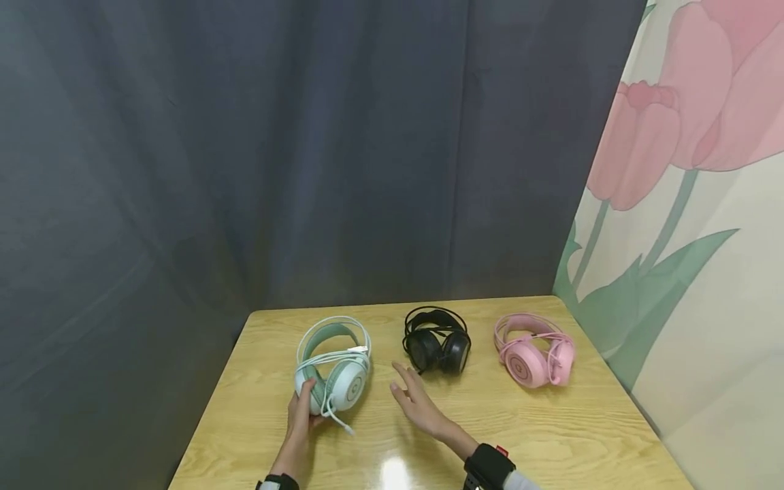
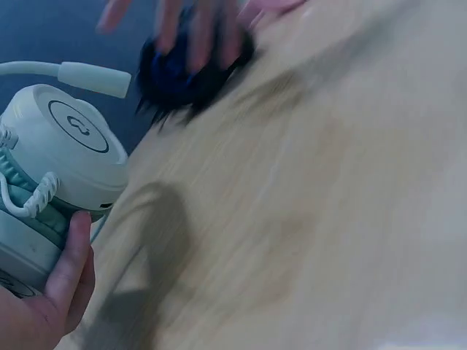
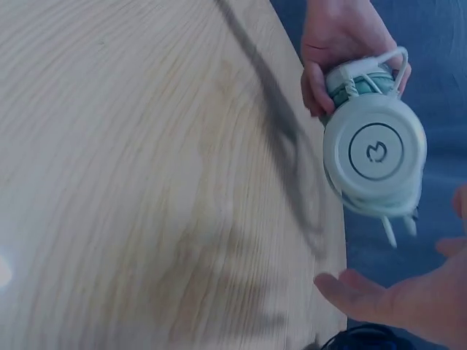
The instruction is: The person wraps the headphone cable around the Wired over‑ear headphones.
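My left hand (image 1: 300, 415) grips a pair of white and mint-green headphones (image 1: 349, 383) by the lower earcup, at the left of the table. Their cable is wound about the headband and earcups, and a small boom microphone (image 2: 95, 79) sticks out in the left wrist view. My right hand (image 1: 422, 406) hovers over the table with its fingers spread, holding nothing. It is just in front of a pair of black headphones (image 1: 454, 352) and right of the mint ones. In the right wrist view, the right hand (image 3: 416, 295) stands apart from the white earcup (image 3: 375, 149).
Pink headphones (image 1: 528, 364) with their cable wrapped round them lie on the right of the wooden table (image 1: 551, 435). A dark curtain (image 1: 367, 170) hangs behind the table's back edge. A wall with painted tulips (image 1: 692, 272) borders the right side.
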The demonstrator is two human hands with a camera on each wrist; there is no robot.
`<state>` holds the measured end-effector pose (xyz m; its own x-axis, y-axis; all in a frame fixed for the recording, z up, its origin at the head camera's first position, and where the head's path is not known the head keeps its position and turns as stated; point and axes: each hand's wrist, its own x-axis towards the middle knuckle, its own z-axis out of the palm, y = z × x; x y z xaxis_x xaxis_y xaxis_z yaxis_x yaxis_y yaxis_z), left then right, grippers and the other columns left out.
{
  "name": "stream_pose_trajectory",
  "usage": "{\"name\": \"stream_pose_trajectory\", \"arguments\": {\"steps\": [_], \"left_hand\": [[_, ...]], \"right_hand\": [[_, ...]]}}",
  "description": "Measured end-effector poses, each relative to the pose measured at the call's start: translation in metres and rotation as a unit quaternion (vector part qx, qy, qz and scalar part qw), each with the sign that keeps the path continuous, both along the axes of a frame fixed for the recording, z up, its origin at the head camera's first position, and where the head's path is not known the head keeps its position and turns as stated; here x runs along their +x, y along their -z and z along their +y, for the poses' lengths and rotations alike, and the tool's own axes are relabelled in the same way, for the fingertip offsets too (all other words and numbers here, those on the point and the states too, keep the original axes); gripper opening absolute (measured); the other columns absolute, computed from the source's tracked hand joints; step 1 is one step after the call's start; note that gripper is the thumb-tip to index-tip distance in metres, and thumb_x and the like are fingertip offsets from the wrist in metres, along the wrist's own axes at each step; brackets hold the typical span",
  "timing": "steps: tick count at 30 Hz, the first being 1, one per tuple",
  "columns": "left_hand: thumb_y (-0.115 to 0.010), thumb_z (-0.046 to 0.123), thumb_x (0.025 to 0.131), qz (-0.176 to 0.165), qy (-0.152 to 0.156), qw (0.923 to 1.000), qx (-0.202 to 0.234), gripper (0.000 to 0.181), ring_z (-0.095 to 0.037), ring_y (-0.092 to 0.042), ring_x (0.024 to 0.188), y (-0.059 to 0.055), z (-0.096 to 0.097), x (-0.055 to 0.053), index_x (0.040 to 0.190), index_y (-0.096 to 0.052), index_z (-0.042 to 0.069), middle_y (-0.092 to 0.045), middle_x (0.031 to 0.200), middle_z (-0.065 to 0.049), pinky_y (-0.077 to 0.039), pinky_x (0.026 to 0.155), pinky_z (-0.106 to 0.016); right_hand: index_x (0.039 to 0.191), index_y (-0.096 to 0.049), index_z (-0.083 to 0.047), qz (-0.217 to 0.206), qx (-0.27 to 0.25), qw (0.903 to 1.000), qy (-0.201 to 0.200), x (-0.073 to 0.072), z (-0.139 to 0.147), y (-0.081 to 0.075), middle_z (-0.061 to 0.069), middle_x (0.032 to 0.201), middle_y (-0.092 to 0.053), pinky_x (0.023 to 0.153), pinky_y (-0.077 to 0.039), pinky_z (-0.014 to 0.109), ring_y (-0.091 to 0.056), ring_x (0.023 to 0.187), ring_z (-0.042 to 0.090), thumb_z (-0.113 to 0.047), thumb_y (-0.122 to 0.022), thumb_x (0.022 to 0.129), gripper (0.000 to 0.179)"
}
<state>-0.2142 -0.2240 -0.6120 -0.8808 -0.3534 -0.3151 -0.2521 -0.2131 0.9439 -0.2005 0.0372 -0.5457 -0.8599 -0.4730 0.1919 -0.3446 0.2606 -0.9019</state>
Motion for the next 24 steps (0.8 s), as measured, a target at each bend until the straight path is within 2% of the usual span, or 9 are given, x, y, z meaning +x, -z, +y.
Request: {"name": "stream_pose_trajectory", "arguments": {"steps": [2, 5, 7, 11, 14, 17, 20, 22, 24], "left_hand": [[-0.052, 0.057, 0.072, -0.013, -0.006, 0.9999, -0.003, 0.068, -0.018, -0.058, 0.066, -0.012, -0.012, -0.005, 0.116, -0.041, 0.006, -0.050, 0.090, -0.014, -0.050, 0.059, -0.036], [-0.051, 0.062, 0.070, -0.032, -0.013, 0.9994, -0.008, 0.072, -0.017, -0.057, 0.066, -0.007, -0.031, -0.020, 0.113, -0.041, 0.005, -0.047, 0.092, -0.014, -0.050, 0.061, -0.035], [-0.052, 0.061, 0.070, -0.035, -0.019, 0.9992, -0.008, 0.072, -0.018, -0.057, 0.066, -0.006, -0.040, -0.026, 0.111, -0.041, 0.002, -0.045, 0.094, -0.016, -0.050, 0.063, -0.037], [-0.054, 0.054, 0.071, -0.031, -0.025, 0.9992, -0.010, 0.071, -0.018, -0.054, 0.065, -0.009, -0.046, -0.033, 0.113, -0.039, -0.001, -0.040, 0.098, -0.020, -0.049, 0.065, -0.043], [-0.055, 0.051, 0.072, -0.025, -0.029, 0.9991, -0.018, 0.070, -0.017, -0.054, 0.062, -0.005, -0.052, -0.034, 0.115, -0.039, -0.002, -0.040, 0.097, -0.021, -0.048, 0.064, -0.044], [-0.056, 0.058, 0.069, -0.029, -0.035, 0.9979, -0.045, 0.073, -0.018, -0.056, 0.060, 0.003, -0.058, -0.035, 0.113, -0.043, 0.002, -0.044, 0.094, -0.018, -0.051, 0.056, -0.034], [-0.053, 0.066, 0.066, -0.041, -0.024, 0.9954, -0.083, 0.077, -0.022, -0.059, 0.062, 0.008, -0.064, -0.037, 0.114, -0.045, 0.006, -0.047, 0.095, -0.017, -0.049, 0.048, -0.026], [-0.047, 0.068, 0.068, -0.048, 0.000, 0.9916, -0.120, 0.080, -0.026, -0.058, 0.061, 0.004, -0.066, -0.036, 0.117, -0.043, 0.005, -0.047, 0.097, -0.020, -0.049, 0.046, -0.027], [-0.041, 0.067, 0.073, -0.046, 0.027, 0.9825, -0.178, 0.081, -0.033, -0.057, 0.075, -0.002, -0.067, -0.036, 0.123, -0.039, 0.003, -0.045, 0.106, -0.026, -0.050, 0.054, -0.035]], "right_hand": [[0.136, -0.018, -0.012, -0.007, 0.014, 0.9998, -0.016, 0.002, 0.006, 0.007, 0.031, 0.134, -0.001, 0.080, -0.038, 0.052, -0.038, 0.107, 0.042, -0.025, -0.030, 0.094, 0.046], [0.134, -0.023, -0.011, -0.013, 0.039, 0.9987, -0.031, 0.003, 0.014, 0.025, 0.030, 0.133, -0.004, 0.078, -0.040, 0.050, -0.041, 0.104, 0.039, -0.028, -0.028, 0.094, 0.044], [0.132, -0.027, -0.009, -0.015, 0.046, 0.9982, -0.036, 0.006, 0.018, 0.031, 0.028, 0.133, -0.006, 0.079, -0.040, 0.050, -0.042, 0.105, 0.037, -0.029, -0.029, 0.094, 0.044], [0.127, -0.036, -0.006, -0.002, 0.031, 0.9989, -0.035, 0.013, 0.025, 0.034, 0.026, 0.132, -0.012, 0.079, -0.041, 0.048, -0.044, 0.103, 0.037, -0.028, -0.031, 0.094, 0.040], [0.124, -0.040, -0.006, 0.009, 0.019, 0.9993, -0.030, 0.017, 0.027, 0.034, 0.025, 0.131, -0.017, 0.077, -0.044, 0.046, -0.044, 0.102, 0.038, -0.025, -0.032, 0.094, 0.037], [0.121, -0.044, -0.008, 0.027, 0.019, 0.9992, -0.021, 0.022, 0.030, 0.033, 0.025, 0.128, -0.023, 0.074, -0.046, 0.043, -0.046, 0.099, 0.037, -0.022, -0.034, 0.093, 0.033], [0.117, -0.047, -0.009, 0.060, 0.027, 0.9979, 0.000, 0.030, 0.034, 0.027, 0.024, 0.124, -0.030, 0.071, -0.047, 0.037, -0.049, 0.095, 0.034, -0.017, -0.038, 0.092, 0.028], [0.114, -0.050, -0.006, 0.083, 0.025, 0.9961, 0.017, 0.034, 0.036, 0.020, 0.025, 0.121, -0.034, 0.070, -0.047, 0.034, -0.051, 0.092, 0.033, -0.012, -0.041, 0.091, 0.025], [0.111, -0.051, -0.003, 0.100, 0.017, 0.9944, 0.030, 0.037, 0.040, 0.012, 0.025, 0.119, -0.037, 0.070, -0.047, 0.033, -0.052, 0.090, 0.032, -0.008, -0.043, 0.089, 0.024]]}}
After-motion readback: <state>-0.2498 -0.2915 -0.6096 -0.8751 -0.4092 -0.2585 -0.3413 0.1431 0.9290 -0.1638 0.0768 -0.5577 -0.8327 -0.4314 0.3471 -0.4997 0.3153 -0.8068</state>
